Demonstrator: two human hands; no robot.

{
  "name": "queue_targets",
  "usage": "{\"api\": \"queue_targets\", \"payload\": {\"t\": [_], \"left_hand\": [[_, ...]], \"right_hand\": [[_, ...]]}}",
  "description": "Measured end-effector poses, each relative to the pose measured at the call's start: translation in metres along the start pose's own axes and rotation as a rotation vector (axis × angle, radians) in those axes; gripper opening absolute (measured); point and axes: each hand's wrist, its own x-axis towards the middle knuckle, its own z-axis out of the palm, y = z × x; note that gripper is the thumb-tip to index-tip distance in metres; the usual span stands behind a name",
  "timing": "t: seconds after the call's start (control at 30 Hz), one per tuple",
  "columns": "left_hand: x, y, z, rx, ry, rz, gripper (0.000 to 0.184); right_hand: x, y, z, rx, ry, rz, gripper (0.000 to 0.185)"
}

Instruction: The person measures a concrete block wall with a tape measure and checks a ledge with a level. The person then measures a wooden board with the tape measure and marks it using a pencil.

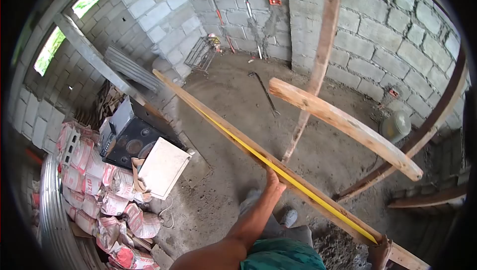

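Observation:
A long wooden board (223,127) runs diagonally from the upper left to the lower right. A yellow measuring tape (298,185) lies stretched along its upper face. My left hand (274,179) is wrapped round the board's near edge at about mid-length, its fingers partly hidden beneath the wood. Farther down the board, at the tape's lower end, my right hand (381,251) is closed at the board; what exactly its fingers grip is too dark to tell.
A wooden frame with a crosspiece (348,127) stands right of the board. Cement bags (112,203), a black stove (136,138) and a white panel (163,169) are at left. A bucket (396,126) sits near the block wall. A metal bar (265,92) lies on the floor.

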Motion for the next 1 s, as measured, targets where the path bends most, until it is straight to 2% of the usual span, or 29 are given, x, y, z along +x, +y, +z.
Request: {"api": "queue_targets", "payload": {"t": [0.03,0.07,0.1,0.17,0.23,0.3,0.37,0.4,0.43,0.5,0.57,0.6,0.67,0.77,0.83,0.87,0.93,1.0], "left_hand": [[0.007,0.013,0.012,-0.005,0.027,-0.015,0.097],[0.015,0.027,0.025,-0.008,0.05,-0.033,0.096],[0.029,0.039,0.031,-0.008,0.042,-0.036,0.096],[0.059,0.063,0.04,-0.024,0.041,-0.039,0.092],[0.092,0.095,0.05,-0.05,0.046,-0.049,0.09],[0.131,0.125,0.04,0.015,0.019,-0.084,0.091],[0.154,0.169,0.06,0.006,-0.005,-0.119,0.095],[0.161,0.19,0.07,0.014,0.083,-0.124,0.098],[0.174,0.211,0.076,0.019,0.064,-0.135,0.098],[0.206,0.246,0.077,0.033,0.049,-0.149,0.098],[0.238,0.277,0.08,0.055,0.05,-0.144,0.096],[0.25,0.289,0.089,0.07,0.047,-0.134,0.095],[0.248,0.315,0.129,0.09,0.085,-0.139,0.092],[0.263,0.334,0.154,0.103,0.122,-0.133,0.087],[0.274,0.347,0.184,0.106,0.098,-0.135,0.084],[0.265,0.351,0.205,0.057,0.153,-0.097,0.081],[0.277,0.356,0.216,0.006,0.225,-0.084,0.078],[0.306,0.372,0.216,-0.002,0.155,-0.106,0.075]], "right_hand": [[0.015,-0.002,0.012,0.001,0.005,-0.003,0.05],[0.036,0.006,0.037,0.106,0.156,-0.02,0.047],[0.044,-0.02,0.027,0.21,0.306,-0.034,0.045],[0.059,-0.066,-0.001,0.219,0.254,-0.018,0.041],[0.081,-0.108,-0.014,0.182,0.068,0.049,0.043],[0.093,-0.15,-0.022,0.145,0.118,0.038,0.049],[0.102,-0.202,-0.047,0.201,0.062,0.036,0.049],[0.109,-0.22,-0.05,0.178,0.064,0.028,0.05],[0.114,-0.237,-0.052,0.158,0.062,0.018,0.051],[0.119,-0.29,-0.076,0.105,0.078,0.1,0.056],[0.13,-0.335,-0.105,0.155,0.056,0.156,0.05],[0.135,-0.35,-0.116,0.153,0.056,0.186,0.05],[0.147,-0.375,-0.133,0.154,0.111,0.075,0.05],[0.174,-0.4,-0.155,0.128,0.142,0.024,0.052],[0.193,-0.416,-0.165,0.119,0.187,0.051,0.052],[0.203,-0.425,-0.171,0.082,0.217,0.058,0.051],[0.224,-0.439,-0.175,0.076,0.246,0.037,0.05],[0.24,-0.462,-0.19,0.089,0.275,0.011,0.047]]}}
